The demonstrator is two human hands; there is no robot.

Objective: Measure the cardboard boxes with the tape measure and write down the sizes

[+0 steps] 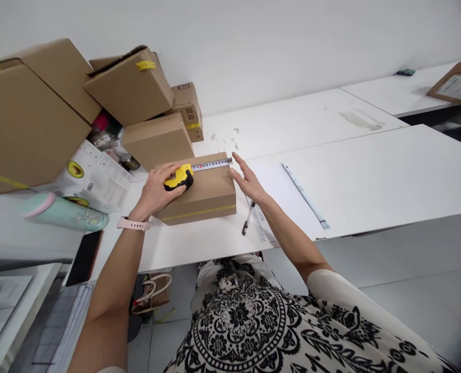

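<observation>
A closed cardboard box point(210, 189) with a yellow tape strip along its near side lies on the white table. My left hand point(158, 187) is wrapped around a yellow and black tape measure point(179, 177) at the left of the box top. Its white blade point(210, 165) is drawn out across the top, the metal hook end reaching the right edge. My right hand point(248, 178) is beside that edge, fingers stretched and apart, with the fingertips close to the blade's end. Whether they touch the box I cannot tell.
Several cardboard boxes point(131, 88) are stacked at the left back. A mint bottle point(69, 211) and a dark phone point(84, 258) lie at the left. Right of the box are a pen point(248, 218), a printed sheet point(260, 225) and a ruler point(305, 196). Another box point(458, 83) stands far right.
</observation>
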